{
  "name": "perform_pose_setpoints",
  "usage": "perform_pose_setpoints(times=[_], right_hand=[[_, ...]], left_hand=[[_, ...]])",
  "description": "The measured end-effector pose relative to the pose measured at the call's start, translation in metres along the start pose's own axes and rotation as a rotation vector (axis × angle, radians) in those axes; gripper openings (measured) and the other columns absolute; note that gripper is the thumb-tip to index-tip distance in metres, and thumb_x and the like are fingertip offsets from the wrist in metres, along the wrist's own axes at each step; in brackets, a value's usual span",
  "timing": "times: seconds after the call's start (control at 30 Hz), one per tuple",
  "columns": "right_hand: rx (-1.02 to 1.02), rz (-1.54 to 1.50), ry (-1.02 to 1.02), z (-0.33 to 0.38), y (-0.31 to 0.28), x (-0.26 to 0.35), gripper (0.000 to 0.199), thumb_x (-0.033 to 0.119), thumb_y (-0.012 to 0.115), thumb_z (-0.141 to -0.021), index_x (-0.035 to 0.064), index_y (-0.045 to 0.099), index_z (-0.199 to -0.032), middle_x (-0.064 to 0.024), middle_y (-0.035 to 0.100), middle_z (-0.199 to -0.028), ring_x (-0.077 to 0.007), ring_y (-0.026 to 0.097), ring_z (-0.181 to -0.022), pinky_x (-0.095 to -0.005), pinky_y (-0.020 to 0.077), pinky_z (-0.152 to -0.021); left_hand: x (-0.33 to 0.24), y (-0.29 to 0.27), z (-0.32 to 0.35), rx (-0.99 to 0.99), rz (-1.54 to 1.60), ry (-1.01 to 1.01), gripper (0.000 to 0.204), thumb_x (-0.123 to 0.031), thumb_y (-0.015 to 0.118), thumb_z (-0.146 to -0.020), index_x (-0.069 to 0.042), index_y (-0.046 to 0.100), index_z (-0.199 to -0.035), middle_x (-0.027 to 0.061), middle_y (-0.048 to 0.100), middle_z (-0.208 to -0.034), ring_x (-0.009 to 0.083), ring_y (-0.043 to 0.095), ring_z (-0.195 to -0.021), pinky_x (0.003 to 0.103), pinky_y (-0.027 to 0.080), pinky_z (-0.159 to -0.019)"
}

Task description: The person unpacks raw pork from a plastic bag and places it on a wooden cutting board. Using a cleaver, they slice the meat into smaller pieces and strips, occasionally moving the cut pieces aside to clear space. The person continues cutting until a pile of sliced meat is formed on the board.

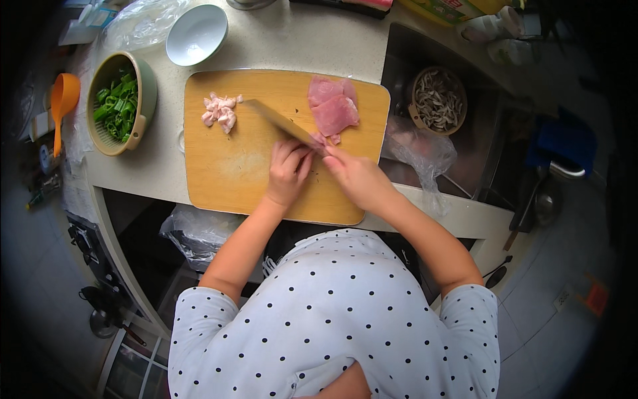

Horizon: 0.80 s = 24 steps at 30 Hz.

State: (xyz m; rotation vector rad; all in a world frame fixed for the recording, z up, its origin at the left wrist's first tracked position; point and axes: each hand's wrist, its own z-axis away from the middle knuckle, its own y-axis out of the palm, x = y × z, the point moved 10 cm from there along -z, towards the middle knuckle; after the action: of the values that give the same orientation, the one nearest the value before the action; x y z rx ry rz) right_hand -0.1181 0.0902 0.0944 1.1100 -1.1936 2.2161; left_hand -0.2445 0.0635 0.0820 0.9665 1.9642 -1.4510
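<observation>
The right hand (359, 179) is closed firmly round the butt end of the knife (284, 121), its blade slanting up and away to the left across the wooden board (239, 176). The left hand (289, 171) sits just beside the blade with its fingers curled in; from here I can't tell whether they have hold of anything. The larger pink meat slices (335, 110) lie at the board's upper right, with small meat scraps (323, 139) below them by the blade, and a pale chopped pile (220, 112) is at the upper left. I'd keep those left fingertips tucked, knuckles guiding the flat of the blade, and cut with short, even strokes; soft meat like that will probably slide if pressed, so a drawing cut should serve better than a hard push
</observation>
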Motion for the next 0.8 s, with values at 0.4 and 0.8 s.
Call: perform_pose_setpoints(times=[0.4, 0.8], right_hand=[[0.117, 0.071, 0.171, 0.065, -0.017, 0.000, 0.036, 0.029, 0.049, -0.095, -0.0012, 0.054, -0.113, -0.0244, 0.063, -0.074, -0.0419, 0.062, -0.068, -0.0478, 0.0499, -0.060], [0.061, 0.127, 0.113, 0.001, 0.024, 0.010, 0.039, 0.029, 0.050, -0.094, -0.0008, 0.055, -0.119, -0.0262, 0.063, -0.091, -0.0408, 0.063, -0.083, -0.0451, 0.0506, -0.072]], left_hand=[[-0.022, -0.002, 0.000, 0.070, -0.025, 0.145, 0.027, 0.004, 0.069, -0.067, 0.002, 0.063, -0.094, 0.0125, 0.060, -0.101, 0.0332, 0.055, -0.092, 0.041, 0.046, -0.080], [-0.016, 0.001, 0.002, 0.014, 0.014, 0.147, 0.026, 0.005, 0.069, -0.068, 0.003, 0.064, -0.093, 0.0152, 0.062, -0.100, 0.0352, 0.056, -0.096, 0.042, 0.047, -0.082]])
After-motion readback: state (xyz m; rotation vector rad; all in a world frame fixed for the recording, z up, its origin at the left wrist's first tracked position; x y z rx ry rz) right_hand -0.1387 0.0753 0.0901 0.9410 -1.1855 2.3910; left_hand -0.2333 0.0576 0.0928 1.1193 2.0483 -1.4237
